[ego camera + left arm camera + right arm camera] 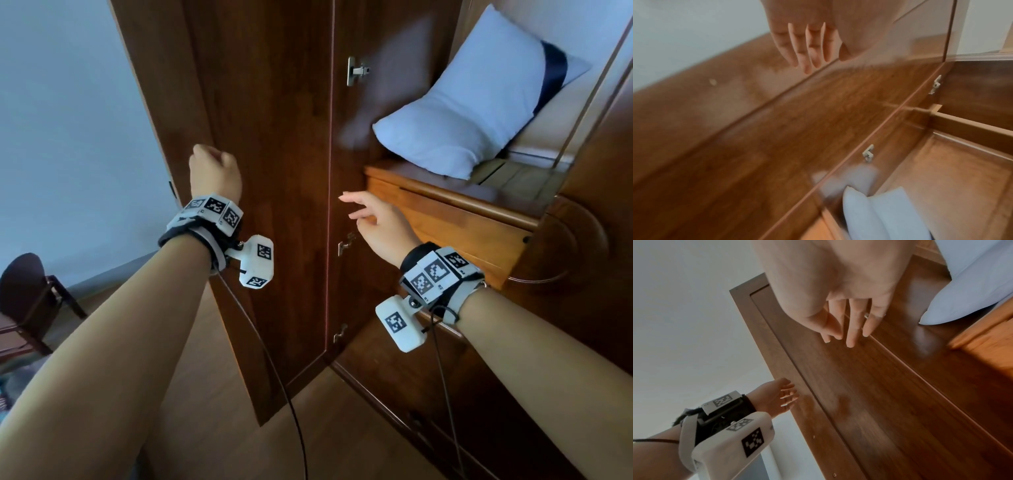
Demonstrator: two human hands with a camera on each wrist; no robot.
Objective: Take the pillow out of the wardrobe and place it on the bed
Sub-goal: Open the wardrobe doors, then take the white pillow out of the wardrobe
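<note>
A white pillow (472, 113) lies tilted on top of the drawer unit (445, 222) inside the open wardrobe, at the upper right. It also shows in the left wrist view as pillow (879, 216) and in the right wrist view as pillow (972, 288). My right hand (370, 216) hangs open in the air below and left of the pillow, fingers stretched toward the hinge side, holding nothing. My left hand (214, 168) is up against the open wardrobe door (260, 171) near its outer edge. Its fingers (809, 53) are loose and empty.
The dark wooden door stands swung out to the left with metal hinges (356, 70) along its inner edge. A dark blue item (553, 68) lies behind the pillow. A dark chair (30, 301) stands at the lower left by the wall. Cables trail from both wrist units.
</note>
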